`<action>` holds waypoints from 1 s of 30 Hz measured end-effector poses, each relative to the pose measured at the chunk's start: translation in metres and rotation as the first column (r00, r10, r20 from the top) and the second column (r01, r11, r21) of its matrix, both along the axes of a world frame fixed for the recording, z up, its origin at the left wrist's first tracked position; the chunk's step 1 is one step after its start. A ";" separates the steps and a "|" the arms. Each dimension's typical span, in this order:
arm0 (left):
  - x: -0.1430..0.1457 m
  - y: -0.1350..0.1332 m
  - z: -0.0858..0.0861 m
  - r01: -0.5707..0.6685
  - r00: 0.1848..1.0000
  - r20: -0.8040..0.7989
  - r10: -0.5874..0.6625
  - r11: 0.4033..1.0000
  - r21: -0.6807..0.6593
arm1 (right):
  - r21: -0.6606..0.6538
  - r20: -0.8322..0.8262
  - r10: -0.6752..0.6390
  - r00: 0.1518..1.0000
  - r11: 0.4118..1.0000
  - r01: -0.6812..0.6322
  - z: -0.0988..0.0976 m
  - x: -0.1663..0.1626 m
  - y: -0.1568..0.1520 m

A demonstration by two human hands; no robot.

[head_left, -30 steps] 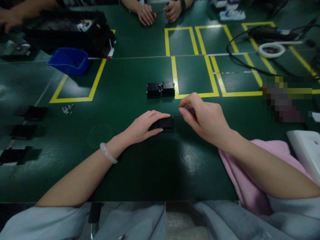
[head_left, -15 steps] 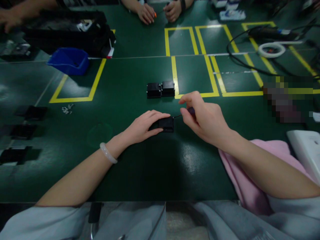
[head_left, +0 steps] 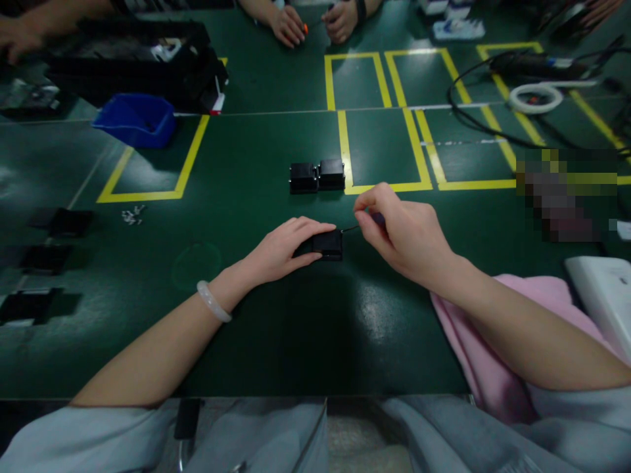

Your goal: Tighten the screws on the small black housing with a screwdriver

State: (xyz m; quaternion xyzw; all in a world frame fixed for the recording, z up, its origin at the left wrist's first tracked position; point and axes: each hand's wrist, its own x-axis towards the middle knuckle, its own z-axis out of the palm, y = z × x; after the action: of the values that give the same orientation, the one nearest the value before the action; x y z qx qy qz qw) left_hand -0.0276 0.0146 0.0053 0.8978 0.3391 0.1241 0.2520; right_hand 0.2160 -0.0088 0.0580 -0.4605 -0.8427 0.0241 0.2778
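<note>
My left hand [head_left: 290, 248] is closed around the left side of a small black box [head_left: 328, 245] lying on the green table. To its right, my right hand [head_left: 401, 230] grips a screwdriver [head_left: 378, 219], whose handle is mostly hidden in the fingers. The thin shaft reaches left to a small screw at the box's upper right corner. Two similar black boxes [head_left: 317, 176] sit side by side just beyond my hands, with small screws showing at their sides. A little pile of silvery screws [head_left: 133, 215] lies to the left.
Several flat black parts [head_left: 46, 259] lie at the far left. A blue bin [head_left: 138, 121] stands before a large black case [head_left: 133, 62]. Pink cloth [head_left: 497, 335] and a white device [head_left: 604, 295] are at right. Another person's hands [head_left: 315, 25] rest across the table.
The fingers of my right hand have drawn closer together on the screwdriver. My left hand and the box have stayed put. Another person's hand has appeared at the far upper right.
</note>
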 end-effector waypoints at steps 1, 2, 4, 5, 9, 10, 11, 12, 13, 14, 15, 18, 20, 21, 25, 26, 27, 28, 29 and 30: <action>0.000 0.000 0.000 -0.002 1.000 -0.001 0.002 1.000 -0.001 | 0.004 -0.008 -0.002 1.000 1.000 0.002 0.000 0.000 0.000; 0.000 0.000 0.000 -0.005 1.000 -0.002 0.005 1.000 0.000 | 0.007 -0.014 -0.002 1.000 1.000 0.002 0.000 0.000 0.000; 0.000 0.000 0.000 -0.005 1.000 -0.001 0.005 1.000 0.003 | 0.006 -0.013 0.002 1.000 1.000 -0.002 0.000 0.000 0.000; 0.000 0.000 0.000 -0.003 1.000 0.000 0.003 1.000 0.003 | 0.001 -0.006 0.009 1.000 1.000 -0.009 0.000 0.000 0.000; 0.000 0.000 -0.001 0.006 1.000 0.006 -0.006 1.000 0.010 | 0.006 0.008 0.025 1.000 1.000 -0.025 0.000 0.001 0.000; 0.000 0.000 -0.001 0.004 1.000 0.009 -0.004 1.000 0.014 | 0.013 0.003 0.018 1.000 1.000 -0.018 0.000 0.001 0.000; 0.000 0.000 -0.002 0.002 1.000 0.012 -0.002 1.000 0.018 | 0.018 -0.004 0.007 1.000 1.000 -0.007 0.000 0.000 0.000; 0.000 0.000 -0.002 0.001 1.000 0.014 -0.001 1.000 0.020 | 0.021 -0.010 -0.001 1.000 1.000 0.002 0.000 0.000 0.000; 0.000 0.000 -0.001 0.001 1.000 0.015 -0.001 1.000 0.021 | 0.022 -0.015 -0.005 1.000 1.000 0.005 0.000 0.000 0.000; 0.000 0.000 -0.001 0.001 1.000 0.014 -0.001 1.000 0.020 | 0.022 -0.018 -0.004 1.000 1.000 0.005 0.000 0.000 0.000; 0.000 0.000 -0.001 0.002 1.000 0.013 -0.002 1.000 0.019 | 0.018 -0.015 0.001 1.000 1.000 -0.001 0.000 0.000 0.000; 0.000 0.000 0.000 0.006 1.000 0.007 -0.006 1.000 0.012 | 0.003 0.008 0.019 1.000 1.000 -0.019 0.001 0.000 0.000; 0.000 0.000 0.000 0.005 1.000 0.006 -0.005 1.000 0.010 | -0.001 0.017 0.014 1.000 1.000 -0.014 0.001 0.001 0.000; 0.000 0.000 0.000 0.002 1.000 0.005 -0.002 1.000 0.009 | 0.002 0.014 0.007 1.000 1.000 -0.007 0.001 0.001 0.000; 0.000 0.000 -0.001 -0.001 1.000 -0.002 0.001 1.000 0.004 | 0.002 -0.006 -0.012 1.000 1.000 0.012 0.001 0.000 0.000; 0.000 0.000 -0.001 -0.002 1.000 -0.001 0.002 1.000 0.002 | -0.006 -0.002 -0.006 1.000 1.000 0.006 0.001 0.000 0.000; 0.000 0.000 -0.001 -0.002 1.000 0.000 0.002 1.000 0.000 | -0.015 0.006 0.002 1.000 1.000 -0.002 0.001 0.000 0.000; 0.000 0.000 -0.001 -0.002 1.000 0.003 0.002 1.000 0.000 | -0.022 0.013 0.008 1.000 1.000 -0.007 0.001 0.000 0.000; 0.000 0.000 -0.001 -0.002 1.000 0.003 0.002 1.000 0.001 | -0.023 0.019 0.010 1.000 1.000 -0.010 0.001 0.000 -0.001; 0.000 0.000 0.000 -0.003 1.000 0.002 0.003 1.000 0.002 | -0.018 0.019 0.009 1.000 1.000 -0.008 0.001 0.000 -0.001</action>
State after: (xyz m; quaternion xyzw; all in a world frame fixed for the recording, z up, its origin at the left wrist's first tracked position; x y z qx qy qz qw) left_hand -0.0275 0.0142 0.0050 0.8974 0.3400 0.1256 0.2514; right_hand 0.2161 -0.0093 0.0592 -0.4596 -0.8470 0.0284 0.2655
